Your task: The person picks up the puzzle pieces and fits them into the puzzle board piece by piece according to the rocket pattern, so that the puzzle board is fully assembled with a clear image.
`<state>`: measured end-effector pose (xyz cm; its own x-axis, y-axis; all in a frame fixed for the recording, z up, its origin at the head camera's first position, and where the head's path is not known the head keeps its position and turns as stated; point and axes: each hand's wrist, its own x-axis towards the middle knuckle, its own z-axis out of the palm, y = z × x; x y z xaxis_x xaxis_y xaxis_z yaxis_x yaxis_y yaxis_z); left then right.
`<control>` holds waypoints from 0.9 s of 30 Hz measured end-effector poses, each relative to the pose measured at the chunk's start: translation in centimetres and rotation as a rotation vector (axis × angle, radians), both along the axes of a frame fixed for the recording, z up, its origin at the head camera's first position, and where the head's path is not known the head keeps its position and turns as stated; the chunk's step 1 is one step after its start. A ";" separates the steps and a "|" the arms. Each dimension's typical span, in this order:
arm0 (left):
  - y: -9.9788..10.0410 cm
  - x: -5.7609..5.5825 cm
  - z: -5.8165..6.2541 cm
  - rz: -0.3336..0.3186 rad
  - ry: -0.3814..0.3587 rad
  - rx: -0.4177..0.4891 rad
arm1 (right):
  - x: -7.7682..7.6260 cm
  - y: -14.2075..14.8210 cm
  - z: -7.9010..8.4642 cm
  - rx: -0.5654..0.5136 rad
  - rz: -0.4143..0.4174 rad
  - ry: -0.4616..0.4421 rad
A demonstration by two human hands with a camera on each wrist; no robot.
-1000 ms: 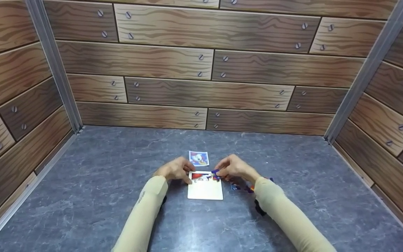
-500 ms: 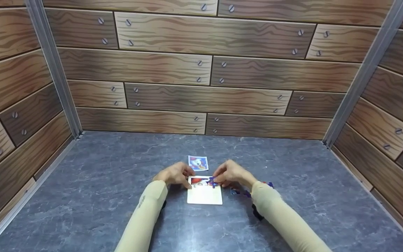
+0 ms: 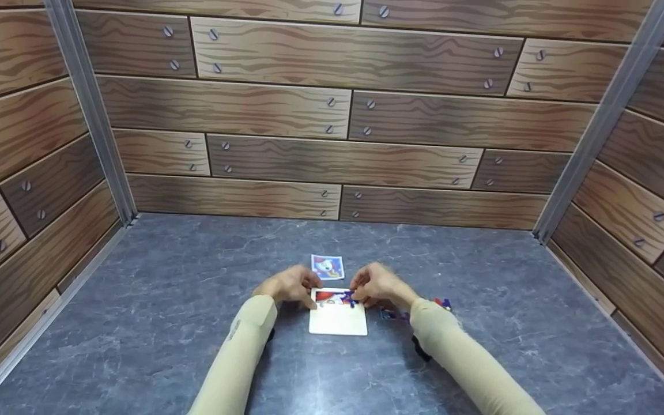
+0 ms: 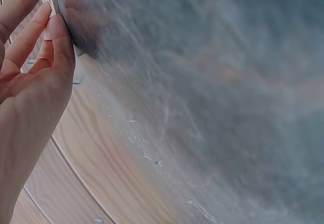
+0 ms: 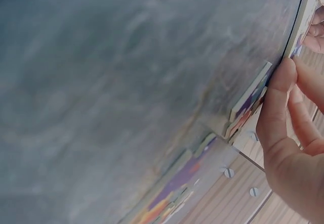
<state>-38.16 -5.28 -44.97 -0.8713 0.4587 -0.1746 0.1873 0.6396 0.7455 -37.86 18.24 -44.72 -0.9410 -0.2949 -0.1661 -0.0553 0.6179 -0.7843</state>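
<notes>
A pale square puzzle tray [image 3: 338, 320] lies flat on the table, with red, white and blue picture pieces [image 3: 330, 297] along its far side. Curled about its far left corner, my left hand [image 3: 289, 285] steadies the tray by its edge. At the upper right of the tray, a dark blue puzzle piece [image 3: 351, 300] sits under the fingertips of my right hand [image 3: 384, 283], which pinch it against the tray. In the right wrist view the right thumb [image 5: 285, 75] is right at the tray's edge [image 5: 301, 24].
A printed picture card [image 3: 327, 267] lies just beyond the tray. Loose puzzle pieces [image 3: 388, 314] lie right of the tray, partly hidden by the right arm; more pieces [image 5: 177, 181] show in the right wrist view. Wood-patterned walls [image 3: 274, 199] enclose the table.
The blue piece, tilted in my right fingers a second ago, now lies lower at the tray's upper right. My right hand has shifted slightly left; the left hand keeps its place on the tray.
</notes>
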 end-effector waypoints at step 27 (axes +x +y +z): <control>0.0 0.0 0.1 0.016 -0.039 -0.005 | -0.3 0.9 0.2 0.038 0.230 0.071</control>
